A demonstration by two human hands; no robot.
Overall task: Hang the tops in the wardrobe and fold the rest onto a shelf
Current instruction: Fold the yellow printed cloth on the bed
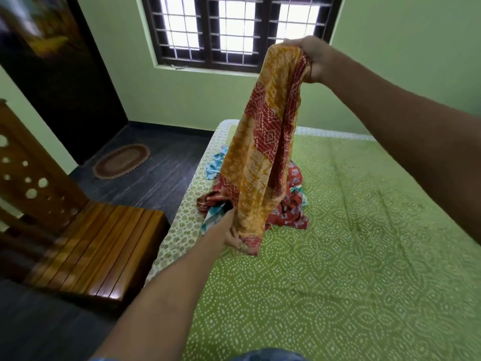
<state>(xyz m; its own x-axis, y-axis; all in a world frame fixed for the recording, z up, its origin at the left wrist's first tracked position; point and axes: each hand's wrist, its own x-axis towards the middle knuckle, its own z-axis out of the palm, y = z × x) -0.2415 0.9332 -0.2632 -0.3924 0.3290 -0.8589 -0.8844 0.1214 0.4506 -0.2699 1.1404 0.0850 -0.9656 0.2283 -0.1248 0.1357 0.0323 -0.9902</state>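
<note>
An orange and red patterned garment (263, 142) hangs lifted over the bed. My right hand (309, 57) grips its top end high up in front of the window. My left hand (227, 230) holds its lower edge just above the bedspread. Behind it lies a small heap of clothes (289, 207), red printed pieces with turquoise and white ones (214, 165) mixed in, near the bed's left side.
The bed carries a green dotted bedspread (351, 256). A slatted wooden chair (86, 243) stands left of the bed on the dark floor. An oval mat (121, 160) lies before a dark door (59, 74). A barred window (234, 29) is on the far wall.
</note>
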